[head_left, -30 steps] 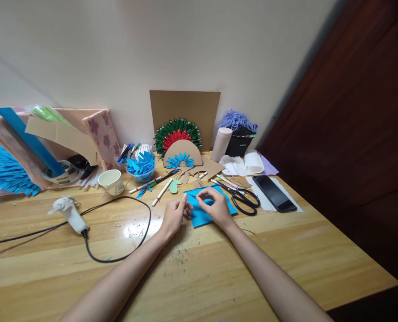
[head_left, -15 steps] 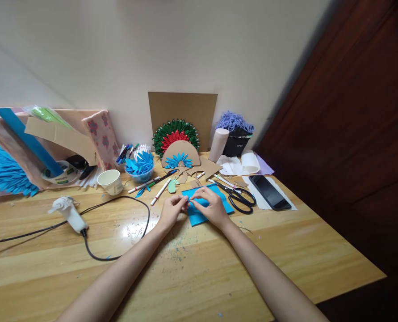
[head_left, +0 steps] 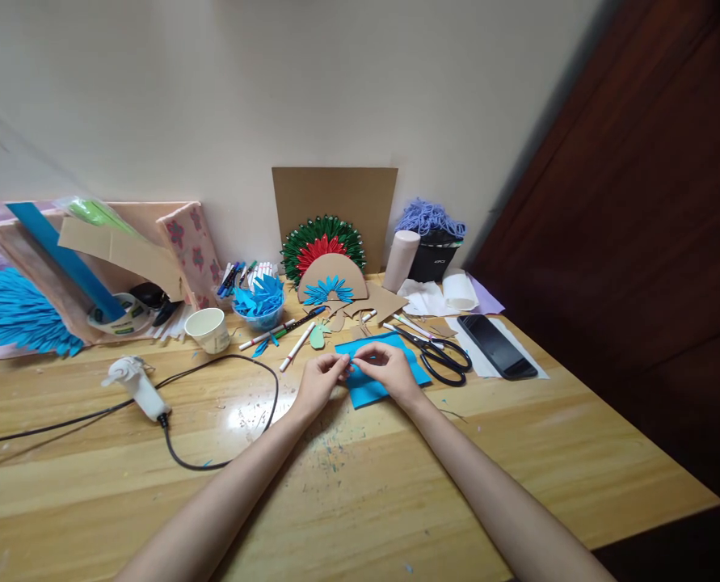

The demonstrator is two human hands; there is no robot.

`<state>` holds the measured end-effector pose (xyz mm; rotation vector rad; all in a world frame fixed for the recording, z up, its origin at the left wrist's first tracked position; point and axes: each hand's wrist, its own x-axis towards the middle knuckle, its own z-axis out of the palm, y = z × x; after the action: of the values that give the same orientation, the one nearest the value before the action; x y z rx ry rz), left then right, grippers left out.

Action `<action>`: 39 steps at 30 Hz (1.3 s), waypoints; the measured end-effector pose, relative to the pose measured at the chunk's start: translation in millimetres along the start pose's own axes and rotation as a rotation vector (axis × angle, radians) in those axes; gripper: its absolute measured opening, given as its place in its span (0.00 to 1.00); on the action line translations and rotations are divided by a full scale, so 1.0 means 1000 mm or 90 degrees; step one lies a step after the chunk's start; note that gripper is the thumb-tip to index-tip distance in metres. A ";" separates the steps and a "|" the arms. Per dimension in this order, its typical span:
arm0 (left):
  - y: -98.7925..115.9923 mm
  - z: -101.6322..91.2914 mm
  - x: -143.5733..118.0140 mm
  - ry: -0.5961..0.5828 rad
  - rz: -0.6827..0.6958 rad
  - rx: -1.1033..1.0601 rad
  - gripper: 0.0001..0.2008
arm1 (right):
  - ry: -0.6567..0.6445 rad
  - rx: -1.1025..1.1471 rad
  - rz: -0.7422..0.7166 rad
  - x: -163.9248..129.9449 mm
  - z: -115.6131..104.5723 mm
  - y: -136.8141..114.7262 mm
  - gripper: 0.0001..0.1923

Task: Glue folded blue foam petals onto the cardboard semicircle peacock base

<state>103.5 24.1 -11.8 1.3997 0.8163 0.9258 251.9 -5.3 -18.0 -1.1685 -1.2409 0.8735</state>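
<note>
Two bare forearms are seen entering from the bottom edge; no sleeves, watch, rings or gloves are worn. Left hand (head_left: 320, 381) and right hand (head_left: 389, 373) are uncovered, with short, unpainted nails. Nothing else of the body is shown.

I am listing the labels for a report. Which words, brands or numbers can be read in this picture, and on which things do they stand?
None can be read.
Black container: small white print, too blurred.
Tape roll: green and white label, too small.
Markers: print not legible.
Phone: dark screen, no text.
</note>
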 end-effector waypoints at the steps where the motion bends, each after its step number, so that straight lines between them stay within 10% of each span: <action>1: 0.000 0.000 0.000 -0.001 0.000 0.000 0.15 | 0.003 -0.002 0.001 0.000 0.000 0.000 0.08; 39: -0.014 0.003 -0.002 0.001 0.046 0.160 0.11 | -0.039 0.037 0.129 0.003 -0.010 -0.004 0.15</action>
<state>105.7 21.9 -26.3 1.6547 0.9120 0.9032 262.2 -5.3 -13.0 -1.2431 -1.1519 1.0952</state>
